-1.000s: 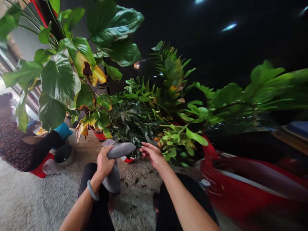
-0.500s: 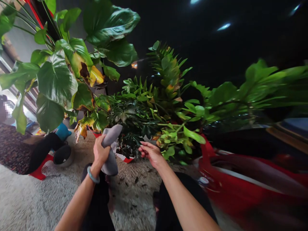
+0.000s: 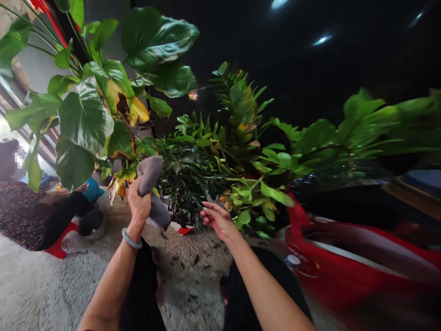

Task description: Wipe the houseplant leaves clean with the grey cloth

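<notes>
The grey cloth [image 3: 150, 174], plain and soft-looking, is bunched in the left hand [image 3: 139, 202], one rounded fold standing up above the grip and a second hanging below it to the right. Beside it spreads the leafy plant [image 3: 188, 177], low and dense, its narrow leaves dark green and slightly glossy; one low leaf tip is pinched between the fingers of the right hand [image 3: 218, 223]. Whether cloth and foliage touch cannot be told.

Left of the central foliage [image 3: 189, 168], a cloth [image 3: 151, 174] is occupying the left hand [image 3: 139, 203]; a bag [image 3: 339, 276] is standing lower right; a person [image 3: 24, 218] is sitting far left.
</notes>
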A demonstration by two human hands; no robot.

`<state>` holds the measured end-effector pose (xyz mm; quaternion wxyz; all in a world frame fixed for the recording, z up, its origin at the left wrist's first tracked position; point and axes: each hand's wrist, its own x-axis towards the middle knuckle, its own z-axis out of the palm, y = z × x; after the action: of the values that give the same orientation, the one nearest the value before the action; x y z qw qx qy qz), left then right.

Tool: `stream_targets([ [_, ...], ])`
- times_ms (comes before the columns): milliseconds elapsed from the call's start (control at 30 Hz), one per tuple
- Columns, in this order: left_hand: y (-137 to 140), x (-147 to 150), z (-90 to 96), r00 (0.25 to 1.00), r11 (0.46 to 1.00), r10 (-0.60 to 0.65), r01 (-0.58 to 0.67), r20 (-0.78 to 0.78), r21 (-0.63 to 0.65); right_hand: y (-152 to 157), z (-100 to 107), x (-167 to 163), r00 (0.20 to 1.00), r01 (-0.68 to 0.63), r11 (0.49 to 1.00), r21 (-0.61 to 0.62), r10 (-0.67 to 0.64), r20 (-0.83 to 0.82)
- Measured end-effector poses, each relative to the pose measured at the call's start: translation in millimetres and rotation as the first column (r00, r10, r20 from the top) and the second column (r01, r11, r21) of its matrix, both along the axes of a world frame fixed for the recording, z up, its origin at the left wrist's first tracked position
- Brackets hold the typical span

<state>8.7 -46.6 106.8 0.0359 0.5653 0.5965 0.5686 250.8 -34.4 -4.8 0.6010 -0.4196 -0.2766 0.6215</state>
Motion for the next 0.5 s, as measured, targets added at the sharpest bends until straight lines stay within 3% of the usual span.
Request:
stream_targets([
  [133,-31,7,-60.3,0.972,0.937,-0.23,0.234,0.045,-0.258,0,0,2,1.0,-0.001,1.0,-0.022,0.002,0.026],
  [200,-50,14,-73.3,0.941,0.902,-0.322,0.339,0.105,-0.268,2,-1,3,1.0,-0.012,0.999,-0.034,0.013,0.028],
  [233,-56,17,-70.2,0.93,0.9,-0.348,0.367,0.121,-0.234,2,-1,3,0.999,-0.02,0.999,-0.036,0.02,0.027],
  [333,-48,28,-27.2,0.943,0.944,-0.322,0.327,0.079,-0.048,3,-2,2,0.999,-0.036,0.999,-0.029,0.037,0.024],
  [433,-11,45,29.8,0.977,0.965,-0.208,0.213,-0.053,0.152,3,-2,0,1.0,-0.02,1.0,0.0,0.02,0.008],
  [500,15,59,51.2,0.977,0.963,-0.165,0.189,-0.136,0.191,3,-3,-2,1.0,-0.01,1.0,0.016,0.01,0.004],
])
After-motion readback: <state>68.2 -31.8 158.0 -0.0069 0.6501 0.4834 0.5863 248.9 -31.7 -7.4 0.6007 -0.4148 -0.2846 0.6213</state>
